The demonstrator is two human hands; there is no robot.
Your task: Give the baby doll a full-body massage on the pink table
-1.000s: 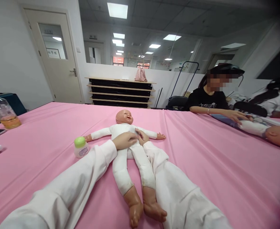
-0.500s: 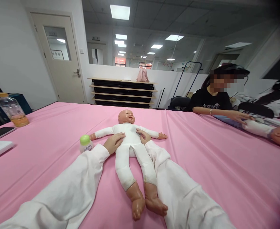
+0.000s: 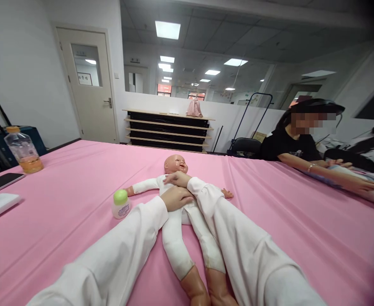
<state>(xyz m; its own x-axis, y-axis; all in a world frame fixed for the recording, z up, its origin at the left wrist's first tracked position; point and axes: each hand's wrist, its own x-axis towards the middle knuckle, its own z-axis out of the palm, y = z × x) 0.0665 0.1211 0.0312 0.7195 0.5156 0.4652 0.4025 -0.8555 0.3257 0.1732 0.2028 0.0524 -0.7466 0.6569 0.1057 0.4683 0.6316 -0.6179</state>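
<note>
A baby doll (image 3: 177, 250) with a white cloth body lies on its back on the pink tablecloth (image 3: 88, 204), its head away from me and its feet near. My left hand (image 3: 176, 198) rests open and flat across the doll's belly, fingers pointing right. Just above it, my right hand (image 3: 177, 179) lies across the doll's upper chest, fingers outstretched to the left. Both palms face down and hide most of the torso. Beside the doll's hand on the left stands a small jar (image 3: 121, 209) with a green lid (image 3: 120, 196).
At the left are a bottle (image 3: 24, 151) of orange drink, a dark phone (image 3: 0, 183) and a white box-like object (image 3: 0, 206). A person in black (image 3: 296, 144) handles another doll at the right. A low shelf unit (image 3: 169, 131) stands beyond the table.
My hands have moved from the two sides of the doll's torso to lie across it, the right one on the chest, the left on the belly. The view has tilted up slightly.
</note>
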